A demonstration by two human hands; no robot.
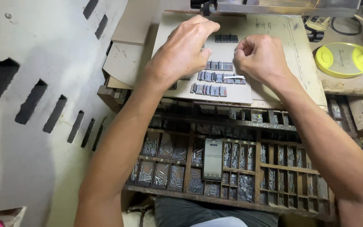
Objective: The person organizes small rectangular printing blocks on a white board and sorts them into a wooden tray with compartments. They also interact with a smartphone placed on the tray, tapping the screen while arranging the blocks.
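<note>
The left hand (185,48) hangs over a grey card (232,90) that lies on the counter (349,84), its fingers curled downward with the tips close to a short row of small metal type blocks (220,66). Whether it pinches a block cannot be told, since the fingertips hide the spot. The right hand (259,59) is loosely closed just to the right of the rows, thumb and forefinger pressed together on something too small to make out. Three more rows of the blocks sit on the card: one near its top edge (226,38), and two below the hands (221,78), (209,89), the last nearest the person.

In front of the card, lower down, a wooden tray (274,168) with many small compartments holds piles of the same metal pieces. A phone (213,159) lies face up across its middle compartments. On the far right of the counter stands a round yellow dish (345,59). Stacked sheets of cardboard (124,63) lie to the left of the card.
</note>
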